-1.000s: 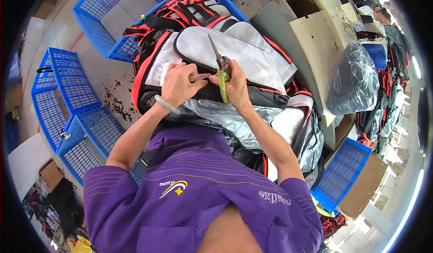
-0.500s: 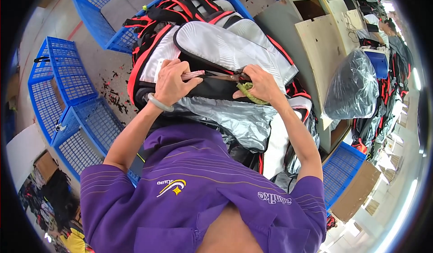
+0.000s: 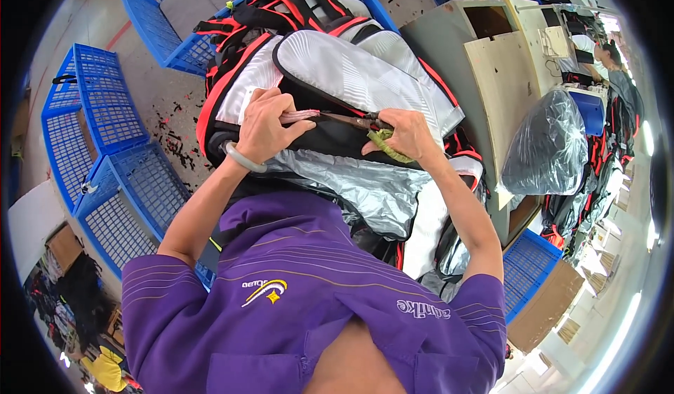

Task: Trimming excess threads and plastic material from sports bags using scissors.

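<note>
A pair of scissors (image 3: pixel 347 119), its handle wrapped in green cloth (image 3: pixel 386 145), is gripped in my right hand (image 3: pixel 408 136). The blades point left and their tips meet the end of a narrow pinkish-white strip (image 3: pixel 300 115). My left hand (image 3: pixel 265 131) is closed, pinching that strip between thumb and fingers. Both hands are over the dark opening of a white, black and red bag (image 3: pixel 232 89). Beyond them lies its rounded white flap (image 3: pixel 330 61). On the near side, silver lining (image 3: pixel 365 187) spreads out toward my body.
Bags with red-edged black straps (image 3: pixel 302 8) are heaped behind. Blue plastic crates (image 3: pixel 105 99) stand at left, with dark scraps (image 3: pixel 179 145) on the floor beside them. A wooden cabinet (image 3: pixel 502 68) and a plastic-wrapped dark bundle (image 3: pixel 546 145) are at right. Another person (image 3: pixel 618 78) is far right.
The scissors have shifted very slightly, their tips now at the strip's end. Both hands keep nearly the same place and grip. The whole view has tilted a little.
</note>
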A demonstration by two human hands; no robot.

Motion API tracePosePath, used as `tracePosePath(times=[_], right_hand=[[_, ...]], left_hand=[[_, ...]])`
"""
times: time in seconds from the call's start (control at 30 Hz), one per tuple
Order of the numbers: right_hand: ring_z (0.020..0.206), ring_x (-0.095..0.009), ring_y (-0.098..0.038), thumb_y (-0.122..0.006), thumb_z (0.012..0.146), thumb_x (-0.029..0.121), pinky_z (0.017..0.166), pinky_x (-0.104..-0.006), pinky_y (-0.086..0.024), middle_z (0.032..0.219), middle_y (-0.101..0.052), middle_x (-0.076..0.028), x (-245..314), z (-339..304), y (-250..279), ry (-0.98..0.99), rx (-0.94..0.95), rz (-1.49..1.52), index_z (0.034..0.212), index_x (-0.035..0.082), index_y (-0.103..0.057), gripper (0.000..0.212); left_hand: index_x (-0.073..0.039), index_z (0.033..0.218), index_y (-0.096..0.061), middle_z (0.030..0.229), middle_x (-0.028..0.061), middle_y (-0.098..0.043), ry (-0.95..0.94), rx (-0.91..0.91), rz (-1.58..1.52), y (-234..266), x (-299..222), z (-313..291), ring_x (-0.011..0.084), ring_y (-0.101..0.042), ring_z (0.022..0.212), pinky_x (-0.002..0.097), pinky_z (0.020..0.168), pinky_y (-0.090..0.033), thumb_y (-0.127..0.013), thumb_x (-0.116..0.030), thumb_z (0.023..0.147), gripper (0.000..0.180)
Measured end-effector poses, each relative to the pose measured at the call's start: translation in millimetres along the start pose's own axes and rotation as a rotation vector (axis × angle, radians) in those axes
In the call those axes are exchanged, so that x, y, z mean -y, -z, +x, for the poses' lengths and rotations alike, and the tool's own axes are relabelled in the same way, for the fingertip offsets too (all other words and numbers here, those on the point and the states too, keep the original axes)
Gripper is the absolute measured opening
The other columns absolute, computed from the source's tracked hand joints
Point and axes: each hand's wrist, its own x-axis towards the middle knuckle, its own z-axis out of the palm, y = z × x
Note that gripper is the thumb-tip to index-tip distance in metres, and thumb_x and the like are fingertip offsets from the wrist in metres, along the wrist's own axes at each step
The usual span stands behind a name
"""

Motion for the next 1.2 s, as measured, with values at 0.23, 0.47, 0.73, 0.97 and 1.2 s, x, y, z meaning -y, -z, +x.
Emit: tracePosePath(times=[0.23, 0.47, 0.73, 0.97, 1.2], right_hand=[[0.081, -0.030, -0.057, -0.077, 0.059, 0.058, 0.062, -0.0396, -0.045, 0.082, -0.055, -0.010, 3, 11, 2, 0.069, -0.057, 0.024, 0.081, 0.004, -0.051, 0.064], [0.086, -0.031, -0.056, -0.073, 0.060, 0.063, 0.067, -0.0399, -0.045, 0.084, -0.054, -0.010, 7, 29, 7, 0.007, 0.183, 0.047, 0.081, 0.003, -0.048, 0.068], [0.084, -0.031, -0.056, -0.073, 0.061, 0.063, 0.069, -0.0400, -0.045, 0.084, -0.054, -0.011, 11, 39, 1, 0.084, 0.170, 0.126, 0.083, 0.002, -0.050, 0.069], [0.063, -0.031, -0.056, -0.079, 0.059, 0.053, 0.057, -0.0381, -0.044, 0.066, -0.055, -0.011, 6, 33, -16, 0.076, 0.082, 0.142, 0.075, 0.003, -0.054, 0.058], [0.052, -0.020, -0.045, -0.083, 0.068, 0.028, 0.052, -0.0327, -0.041, 0.059, -0.051, -0.011, -16, 1, 4, -0.318, -0.384, 0.272, 0.074, 0.000, -0.051, 0.043]], left_hand=[[-0.007, 0.062, -0.046, 0.060, 0.0054, -0.044, -0.110, -0.055, 0.026, -1, 3, -1, 0.0229, -0.043, 0.062, 0.0333, 0.066, -0.033, -0.080, -0.023, 0.062, 0.037], [-0.006, 0.078, -0.053, 0.065, 0.0046, -0.048, -0.151, -0.128, -0.008, -5, 8, -5, 0.0228, -0.047, 0.066, 0.0337, 0.071, -0.038, -0.082, -0.020, 0.061, 0.037], [-0.004, 0.102, -0.054, 0.075, 0.0072, -0.056, -0.149, -0.154, -0.056, -7, 17, -13, 0.0235, -0.053, 0.075, 0.0338, 0.073, -0.043, -0.085, -0.018, 0.060, 0.055], [-0.004, 0.105, -0.054, 0.071, 0.0057, -0.054, -0.148, -0.194, -0.071, -7, 17, -11, 0.0231, -0.053, 0.073, 0.0336, 0.072, -0.043, -0.086, -0.018, 0.059, 0.058], [-0.004, 0.113, -0.054, 0.071, 0.0059, -0.052, -0.099, -0.107, -0.084, -1, 11, -13, 0.0239, -0.051, 0.075, 0.0340, 0.072, -0.043, -0.087, -0.018, 0.056, 0.067]])
